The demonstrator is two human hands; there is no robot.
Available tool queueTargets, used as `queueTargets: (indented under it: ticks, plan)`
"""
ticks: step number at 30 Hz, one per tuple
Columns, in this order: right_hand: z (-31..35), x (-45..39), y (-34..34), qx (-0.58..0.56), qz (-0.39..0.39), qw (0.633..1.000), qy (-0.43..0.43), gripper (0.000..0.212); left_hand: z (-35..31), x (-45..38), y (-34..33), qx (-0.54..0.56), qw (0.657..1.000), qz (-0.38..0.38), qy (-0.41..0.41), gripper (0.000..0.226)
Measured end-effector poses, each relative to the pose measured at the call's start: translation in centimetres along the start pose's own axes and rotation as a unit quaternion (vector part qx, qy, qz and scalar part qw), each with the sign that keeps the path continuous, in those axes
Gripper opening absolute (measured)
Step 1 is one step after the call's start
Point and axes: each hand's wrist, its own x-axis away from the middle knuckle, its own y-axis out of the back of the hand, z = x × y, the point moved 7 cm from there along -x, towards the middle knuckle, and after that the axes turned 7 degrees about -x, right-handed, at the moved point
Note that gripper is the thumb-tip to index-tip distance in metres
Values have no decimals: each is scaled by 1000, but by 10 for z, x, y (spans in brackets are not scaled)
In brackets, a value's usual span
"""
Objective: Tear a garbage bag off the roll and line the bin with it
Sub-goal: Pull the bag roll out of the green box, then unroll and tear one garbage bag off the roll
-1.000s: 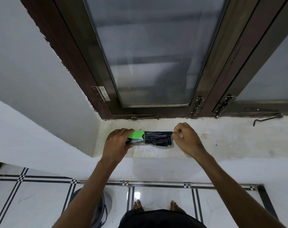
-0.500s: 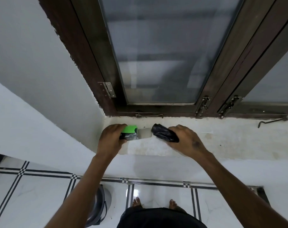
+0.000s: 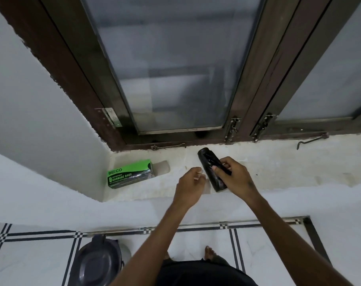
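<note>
One head-worn camera, looking forward and steeply down.
It faces a window sill (image 3: 268, 162) and the window (image 3: 175, 69) behind it from close by, with strong wide-angle bending at the edges. Both forearms reach up from the lower edge; the tiled floor (image 3: 196, 240), the person's feet and a bin (image 3: 97, 263) lie directly below.

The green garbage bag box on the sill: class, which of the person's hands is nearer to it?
Left. The left hand hangs empty just right of the green garbage bag box, apart from it. The right hand is farther right, gripping the black bag roll.
</note>
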Motion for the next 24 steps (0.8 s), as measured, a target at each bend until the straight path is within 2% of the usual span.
queueTargets:
  ticks: [1, 4, 6, 9, 11, 14, 16, 19, 24]
  plan:
    - [-3, -2, 4, 2, 1, 1000, 0, 11, -1, -4, -6, 31, 999, 19, 23, 29]
    - [-8, -3, 11, -33, 7, 999, -13, 24, -4, -8, -18, 98, 991, 48, 73, 33]
    - [-10, -3, 12, -128, 14, 991, -42, 26, -9, -9, -23, 158, 981, 57, 101, 35]
    - [-12, -2, 19, -261, 21, 962, -72, 21, -14, -12, -26, 295, 940, 72, 158, 42]
    - [-10, 0, 22, -328, 44, 940, -83, 21, -13, -14, -28, 339, 918, 88, 187, 51]
    - [-1, 1, 29, -384, 74, 917, -82, 25, -16, -19, -32, 338, 917, 104, 183, 63]
    - [-5, -3, 43, -399, 40, 912, -86, 23, -17, -25, -32, 334, 922, 92, 172, 65]
    - [-27, -8, 69, -385, -11, 918, -95, 21, -14, -32, -30, 361, 912, 79, 177, 57]
    - [-61, -5, 103, -378, -71, 917, -106, 17, -18, -34, -34, 348, 917, 72, 180, 47]
